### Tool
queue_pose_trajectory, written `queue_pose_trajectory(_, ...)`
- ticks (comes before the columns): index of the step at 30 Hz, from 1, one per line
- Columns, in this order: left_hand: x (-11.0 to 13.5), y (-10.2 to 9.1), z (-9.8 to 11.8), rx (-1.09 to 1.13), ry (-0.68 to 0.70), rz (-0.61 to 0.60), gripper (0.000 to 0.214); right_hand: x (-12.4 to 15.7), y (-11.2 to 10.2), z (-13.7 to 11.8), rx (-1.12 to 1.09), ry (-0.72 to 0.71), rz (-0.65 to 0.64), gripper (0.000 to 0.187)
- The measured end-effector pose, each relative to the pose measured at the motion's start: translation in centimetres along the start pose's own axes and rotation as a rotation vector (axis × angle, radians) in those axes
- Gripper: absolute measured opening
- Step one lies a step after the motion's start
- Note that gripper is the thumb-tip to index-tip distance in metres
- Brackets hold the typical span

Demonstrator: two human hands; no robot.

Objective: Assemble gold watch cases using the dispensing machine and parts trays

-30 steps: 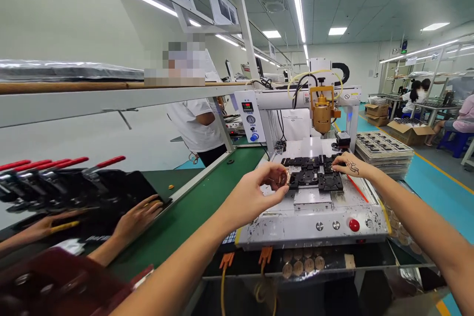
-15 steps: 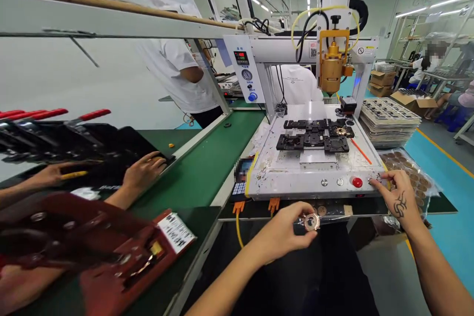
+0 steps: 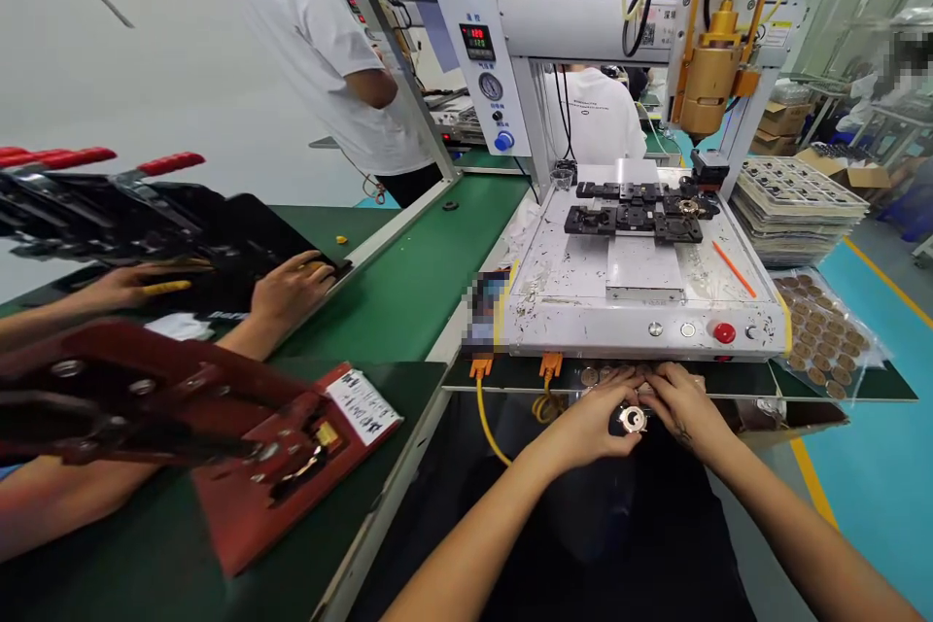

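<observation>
Both my hands meet just below the machine's front edge, over my dark lap. My left hand [image 3: 592, 426] and my right hand [image 3: 677, 411] pinch a small round metal part [image 3: 632, 420] between their fingertips. Above them stands a white benchtop machine [image 3: 641, 311] with a red button [image 3: 724, 332] on its front panel. Black fixtures [image 3: 634, 217] lie in two rows on its bed, one at the right holding a brass-coloured part. A gold dispensing head [image 3: 710, 68] hangs over the bed.
A green conveyor belt [image 3: 408, 282] runs at the left, where another person's hands [image 3: 288, 287] rest on a black clamp jig. A red clamp fixture [image 3: 219, 418] lies near me. Stacked part trays [image 3: 798, 204] and a bag of round discs [image 3: 820, 330] sit at the right. People in white shirts stand behind.
My right hand has left the machine's front buttons and come down to join the left hand on the round part. The view has tipped lower and closer.
</observation>
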State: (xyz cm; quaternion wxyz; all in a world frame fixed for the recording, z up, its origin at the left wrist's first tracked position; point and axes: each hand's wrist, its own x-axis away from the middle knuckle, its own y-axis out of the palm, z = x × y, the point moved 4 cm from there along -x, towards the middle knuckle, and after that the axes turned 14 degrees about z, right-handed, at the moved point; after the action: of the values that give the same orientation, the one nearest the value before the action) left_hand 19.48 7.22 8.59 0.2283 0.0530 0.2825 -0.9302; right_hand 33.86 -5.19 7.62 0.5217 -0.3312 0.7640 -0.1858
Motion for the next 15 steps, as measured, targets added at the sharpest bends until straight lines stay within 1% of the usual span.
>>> queue_pose_trajectory(2, -0.2, -0.1, 0.0, 0.019, -0.026, -0.007, 0.036, 0.1, 0.4, 0.7, -0.008, -0.033, -0.016, 0.016)
queue_pose_trajectory(5, -0.6, -0.4, 0.1, 0.039, -0.037, -0.027, 0.032, 0.8, 0.6, 1.5, -0.021, -0.082, 0.010, 0.018)
queue_pose_trajectory(10, -0.8, -1.1, 0.7, 0.034, -0.062, -0.079, 0.033, 3.5, 1.0, 1.6, -0.092, -0.145, 0.091, 0.028)
queue_pose_trajectory(13, -0.7, -1.3, 1.0, 0.031, -0.067, -0.073, 0.034, 5.3, 0.0, 0.7, -0.158, -0.149, 0.111, 0.028)
queue_pose_trajectory(15, -0.8, -1.1, 1.0, 0.011, -0.069, -0.031, 0.034, 6.1, -1.3, 0.0, -0.186, -0.099, 0.122, 0.023)
